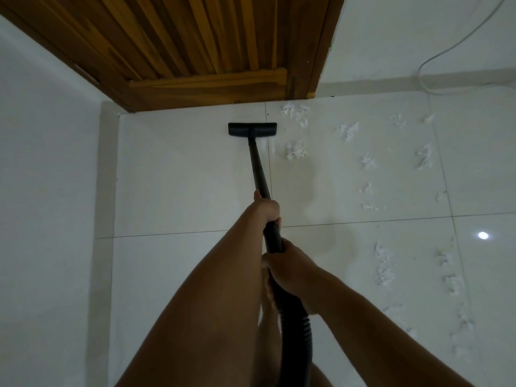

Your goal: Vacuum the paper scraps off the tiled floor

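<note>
The left grip (266, 208) is curled round the black wand (259, 166) just above the centre of the frame. Lower down, the right grip (290, 272) wraps the wand's base where the ribbed hose (293, 325) begins. One wand runs up to one flat floor head (252, 129), which sits on the tiled floor (181, 177) near the wooden door (195, 37). The tiles around the head, at left and centre, show no paper. The paper scraps (296, 152) all lie to the right, from beside the door down to the lower right. I count roughly eighteen clumps, though the blur makes that unsure. Most of the job looks still to do.
</note>
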